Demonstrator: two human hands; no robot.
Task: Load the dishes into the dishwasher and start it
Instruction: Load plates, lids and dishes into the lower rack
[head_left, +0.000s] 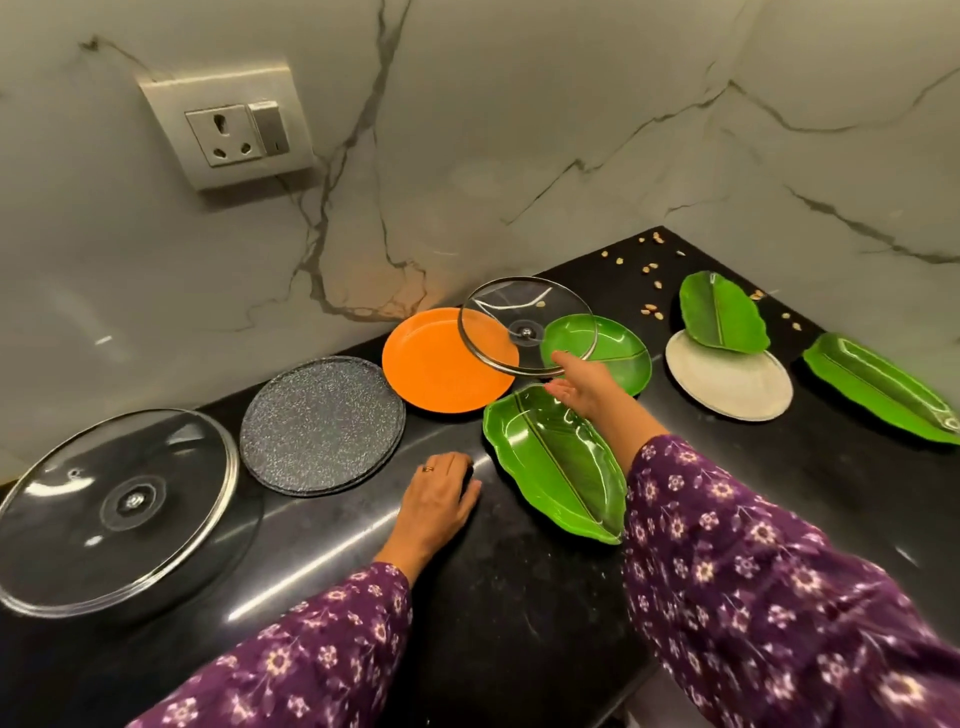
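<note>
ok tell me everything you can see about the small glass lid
The small glass lid is round clear glass with a metal rim and a metal fitting at its centre. It is tilted, over the orange plate and a round green plate. The right hand holds its near edge.

We are seeing black stone counter (519, 597) meeting white marble wall (519, 130), grey veins running across it. Beige socket plate (228, 127) sitting on wall at left, switch (268, 127) just beside three-pin socket. Small pale bits (649, 270) lying scattered on counter near far corner; we are not making out what they are.
</note>
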